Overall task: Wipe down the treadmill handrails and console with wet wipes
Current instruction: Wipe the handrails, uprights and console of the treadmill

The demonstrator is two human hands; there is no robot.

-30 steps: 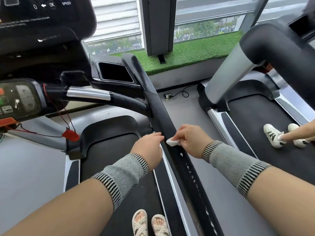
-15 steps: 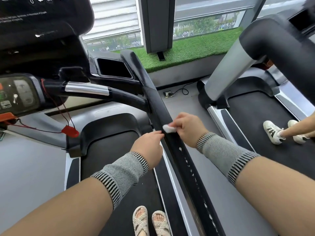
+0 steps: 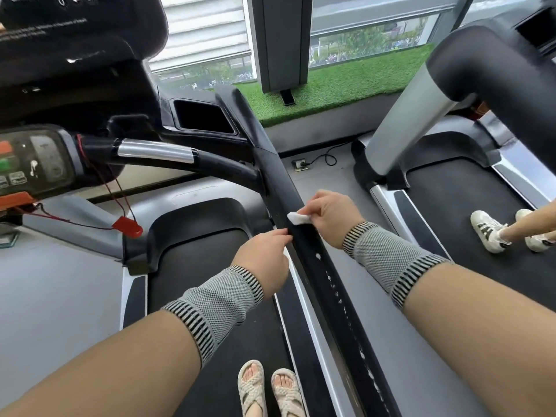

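A long black handrail [image 3: 278, 182] runs from the console down to the lower right, with white flecks along its near stretch. My right hand [image 3: 329, 216] pinches a small folded white wet wipe [image 3: 298, 218] and presses it on the rail's top. My left hand [image 3: 264, 257] sits just left of the rail, fingertips touching its side, holding nothing that I can see. The dark console [image 3: 75, 40] fills the upper left, with a control panel [image 3: 33, 161] and a chrome-banded crossbar [image 3: 156, 153] below it.
A red safety clip [image 3: 128, 228] hangs on a cord below the panel. My sandalled feet [image 3: 267, 386] stand on the belt. A neighbouring treadmill [image 3: 451, 94] stands right, with another person's sneakers [image 3: 489, 231] on it. A floor socket [image 3: 300, 164] lies between the machines.
My right hand has slid the wipe up the handrail toward the console. My left hand has stayed against the rail's side.
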